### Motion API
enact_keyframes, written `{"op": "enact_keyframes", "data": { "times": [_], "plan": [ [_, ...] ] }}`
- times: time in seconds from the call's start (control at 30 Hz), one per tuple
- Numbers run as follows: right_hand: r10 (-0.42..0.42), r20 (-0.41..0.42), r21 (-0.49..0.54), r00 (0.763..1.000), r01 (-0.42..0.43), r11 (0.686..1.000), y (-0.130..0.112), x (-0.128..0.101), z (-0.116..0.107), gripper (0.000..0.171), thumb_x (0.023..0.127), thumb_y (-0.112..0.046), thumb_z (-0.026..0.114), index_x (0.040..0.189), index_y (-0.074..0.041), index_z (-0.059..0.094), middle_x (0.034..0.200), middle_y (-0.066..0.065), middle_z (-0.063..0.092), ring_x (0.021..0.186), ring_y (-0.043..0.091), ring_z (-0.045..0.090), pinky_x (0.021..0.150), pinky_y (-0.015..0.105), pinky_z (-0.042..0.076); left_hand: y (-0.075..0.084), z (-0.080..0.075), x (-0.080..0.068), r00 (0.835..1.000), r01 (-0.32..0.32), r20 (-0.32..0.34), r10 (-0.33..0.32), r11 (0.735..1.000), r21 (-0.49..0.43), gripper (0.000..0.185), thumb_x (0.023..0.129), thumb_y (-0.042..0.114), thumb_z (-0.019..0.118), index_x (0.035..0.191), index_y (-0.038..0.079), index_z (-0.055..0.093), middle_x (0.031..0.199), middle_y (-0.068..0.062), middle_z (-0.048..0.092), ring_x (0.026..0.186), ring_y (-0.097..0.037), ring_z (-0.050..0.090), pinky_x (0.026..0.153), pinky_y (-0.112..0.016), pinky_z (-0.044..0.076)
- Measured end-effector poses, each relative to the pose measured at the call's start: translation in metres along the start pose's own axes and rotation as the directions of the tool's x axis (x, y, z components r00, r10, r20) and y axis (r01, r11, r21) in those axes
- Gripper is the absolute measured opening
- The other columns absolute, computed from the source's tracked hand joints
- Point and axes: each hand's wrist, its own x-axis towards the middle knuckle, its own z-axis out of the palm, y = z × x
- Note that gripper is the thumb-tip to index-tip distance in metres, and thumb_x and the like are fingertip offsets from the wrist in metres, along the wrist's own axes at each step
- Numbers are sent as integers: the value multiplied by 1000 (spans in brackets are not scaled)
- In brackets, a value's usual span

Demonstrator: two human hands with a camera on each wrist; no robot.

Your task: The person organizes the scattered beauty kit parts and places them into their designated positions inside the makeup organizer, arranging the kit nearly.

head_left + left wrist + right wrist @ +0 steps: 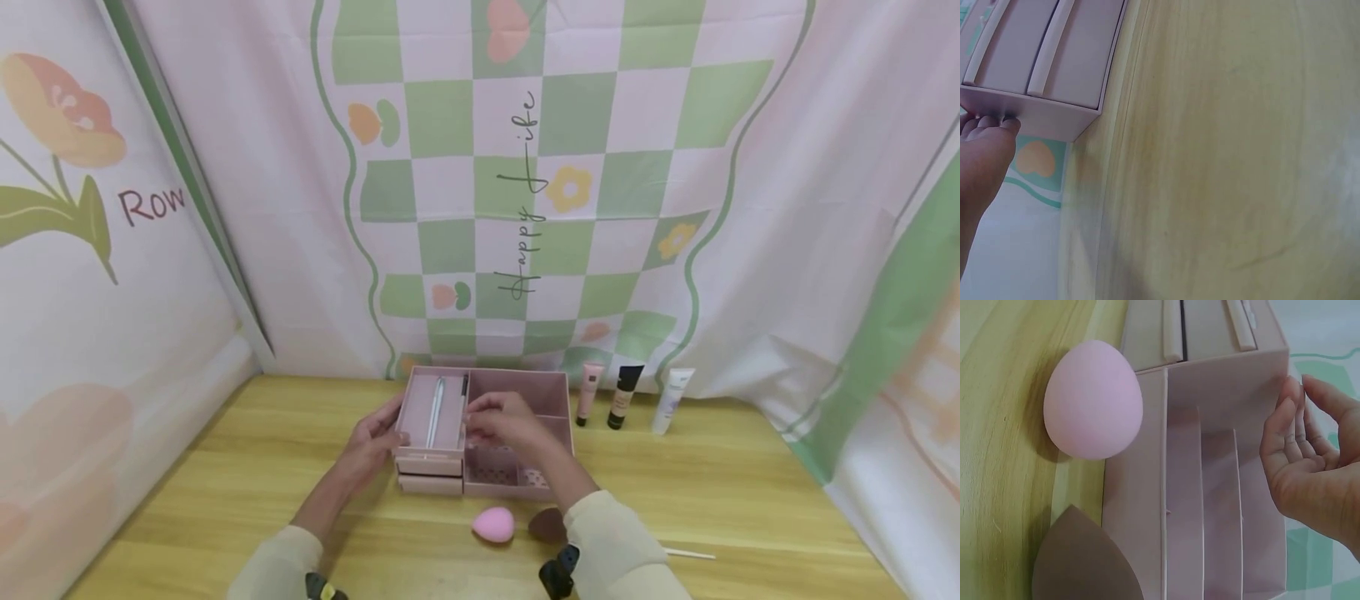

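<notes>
Head view, nearest first: a pink egg-shaped sponge (492, 524) and a brown teardrop sponge (547, 525) lie on the wooden tabletop (750, 500) just in front of the pink organizer box (517, 392), with a thin white stick (688, 553) off to the right. The box stands mid-tabletop, its two small drawers facing the person and open compartments on top, one holding a silvery pen-like item (435, 410). The left hand (372, 442) rests against the box's left side, and in the left wrist view its fingers (997, 122) press fairly straight against the wall. The right hand (504, 423) hovers over the top compartments; in the right wrist view its fingers (1288, 409) are loosely spread, the tips touching a divider wall, pinching nothing. The box looks light, stiff and smooth-walled, likely to slide when nudged, so it is best taken by both outer sides. Beyond it stand three cosmetic tubes (624, 396), upright by the backdrop (480, 167) of pink cloth with green checks and flowers.
</notes>
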Motion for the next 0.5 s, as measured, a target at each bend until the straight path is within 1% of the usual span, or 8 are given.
{"op": "enact_keyframes", "data": {
  "times": [0.13,0.27,0.33,0.43,0.5],
  "plan": [
    [-26,26,-42,999,27,999,-2,-9,-9,32,89,-12,64,114,6,60,91,9,73,70,12,67,74,34,63,0,0,0,1000,6,0,-6,1000,12,80,88,-2,52,156,3,11,166,-16,2,153,-35,7,112,-17,38],
    [-54,26,-110,998,56,992,-4,-18,-21,32,89,-15,64,115,4,61,105,20,71,78,15,69,79,35,63,0,1,-1,1000,17,-13,-16,1000,21,80,88,-2,53,156,4,12,166,-14,3,153,-33,7,113,-18,35],
    [-59,22,-145,998,62,988,-3,-22,-28,32,89,-16,63,116,3,61,113,24,69,83,18,70,80,35,62,1,1,-1,1000,19,-23,-19,1000,24,78,88,-2,52,156,3,12,166,-15,4,153,-33,9,112,-16,36],
    [-68,22,-192,997,71,979,-1,-29,-39,34,90,-16,63,117,3,61,117,25,68,86,19,70,81,35,62,2,3,-1,999,22,-38,-21,1000,22,76,89,-4,50,155,2,13,166,-16,6,153,-32,10,108,-11,39],
    [-71,35,-214,997,77,974,0,-34,-47,37,90,-17,63,120,4,59,117,24,67,91,21,70,84,37,62,2,3,-1,999,25,-43,-24,1000,18,75,90,-4,49,155,1,12,166,-17,6,152,-32,11,107,-11,40]
  ]
}}
